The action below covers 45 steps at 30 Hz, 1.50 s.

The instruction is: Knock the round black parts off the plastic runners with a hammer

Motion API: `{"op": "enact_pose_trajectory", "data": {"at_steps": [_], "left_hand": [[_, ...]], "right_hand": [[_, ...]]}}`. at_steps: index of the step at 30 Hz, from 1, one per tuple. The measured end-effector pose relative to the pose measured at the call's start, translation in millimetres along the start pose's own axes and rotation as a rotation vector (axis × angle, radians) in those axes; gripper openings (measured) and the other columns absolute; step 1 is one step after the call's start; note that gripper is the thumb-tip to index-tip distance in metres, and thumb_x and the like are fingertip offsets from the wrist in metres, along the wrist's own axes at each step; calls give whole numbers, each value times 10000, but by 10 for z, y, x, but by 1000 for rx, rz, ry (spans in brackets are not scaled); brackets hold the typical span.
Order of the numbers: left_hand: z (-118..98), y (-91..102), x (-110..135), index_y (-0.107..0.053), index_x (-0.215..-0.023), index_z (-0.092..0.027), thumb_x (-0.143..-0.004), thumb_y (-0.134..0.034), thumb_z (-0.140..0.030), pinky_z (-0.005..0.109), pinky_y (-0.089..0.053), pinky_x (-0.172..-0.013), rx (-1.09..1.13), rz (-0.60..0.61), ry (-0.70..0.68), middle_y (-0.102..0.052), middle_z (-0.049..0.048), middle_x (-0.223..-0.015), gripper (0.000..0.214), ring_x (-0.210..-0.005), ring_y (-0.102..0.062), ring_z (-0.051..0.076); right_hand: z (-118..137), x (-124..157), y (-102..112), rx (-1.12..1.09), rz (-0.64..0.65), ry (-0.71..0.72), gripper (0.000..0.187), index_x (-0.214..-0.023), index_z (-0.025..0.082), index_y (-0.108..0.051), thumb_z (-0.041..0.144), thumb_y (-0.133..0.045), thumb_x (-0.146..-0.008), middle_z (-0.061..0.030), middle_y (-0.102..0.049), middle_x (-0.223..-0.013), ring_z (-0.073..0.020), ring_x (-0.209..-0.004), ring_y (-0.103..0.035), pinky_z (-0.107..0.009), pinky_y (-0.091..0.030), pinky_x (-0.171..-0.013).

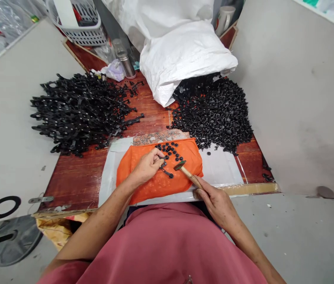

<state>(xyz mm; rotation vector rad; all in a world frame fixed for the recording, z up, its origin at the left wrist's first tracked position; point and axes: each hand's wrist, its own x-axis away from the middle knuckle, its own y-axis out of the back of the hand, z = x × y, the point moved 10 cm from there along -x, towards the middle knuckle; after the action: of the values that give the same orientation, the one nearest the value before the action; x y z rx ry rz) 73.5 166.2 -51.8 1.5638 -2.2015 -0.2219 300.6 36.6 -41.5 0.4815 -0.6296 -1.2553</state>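
Note:
On an orange cloth (143, 185), my left hand (151, 163) pinches a small black plastic part (167, 172) with arms and round ends. My right hand (214, 197) is wrapped around the wooden handle of a small hammer (188, 173). The hammer's head hovers or rests just right of the black part; I cannot tell if it touches the cloth. Several loose black round caps (169, 149) lie on the cloth beyond my left fingertips. My left fingers partly hide the part they grip.
A big heap of black armed parts (78, 110) stands at the left of the red-brown table (75, 173). Black caps (220, 114) spill from a white sack (187, 51) at the right. Behind are a steel flask (127, 65), a grey basket (87, 35) and a mug (224, 20). Grey panels flank both sides.

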Motion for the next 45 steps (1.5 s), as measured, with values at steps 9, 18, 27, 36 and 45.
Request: {"op": "enact_pose_trajectory", "data": {"at_steps": [9, 18, 27, 36, 45], "left_hand": [[-27, -8, -15, -548, -938, -209, -878, -566, -266, 202, -244, -517, -58, 9, -28, -408, -103, -553, 85, -496, -350, 90], [-5, 14, -40, -548, -946, -208, -868, -568, -240, 211, -243, -527, -30, -1, -67, -393, -97, -575, 86, -524, -353, 97], [-36, 21, -20, -548, -951, -211, -872, -565, -240, 220, -247, -534, -48, -10, -76, -397, -96, -583, 86, -534, -366, 101], [18, -1, -43, -468, -864, -223, -868, -564, -249, 219, -229, -519, -42, 14, -30, -380, -104, -558, 100, -512, -341, 95], [55, 14, -55, -465, -836, -225, -855, -573, -253, 213, -219, -513, -43, -1, -20, -385, -100, -558, 113, -507, -341, 96]], "right_hand": [[568, -124, 442, 210, -265, 250, 499, -1576, 278, -472, 286, -452, -1077, -85, -748, -1283, -216, -1063, -753, -327, -598, -930], [603, -354, 223, 384, -199, 200, 536, -1623, 292, -381, 282, -391, -1087, -56, -770, -977, -196, -771, -734, -281, -560, -678], [587, -357, 150, 505, -195, 221, 541, -1625, 261, -378, 279, -390, -1085, -58, -759, -919, -201, -721, -720, -281, -546, -641], [594, -352, 209, 504, -224, 208, 549, -1630, 267, -371, 276, -386, -1082, -68, -769, -973, -197, -733, -722, -279, -558, -663], [515, -400, 13, 476, -113, 153, 540, -1613, 282, -411, 274, -396, -1073, -54, -765, -905, -200, -716, -734, -284, -579, -670]]}}
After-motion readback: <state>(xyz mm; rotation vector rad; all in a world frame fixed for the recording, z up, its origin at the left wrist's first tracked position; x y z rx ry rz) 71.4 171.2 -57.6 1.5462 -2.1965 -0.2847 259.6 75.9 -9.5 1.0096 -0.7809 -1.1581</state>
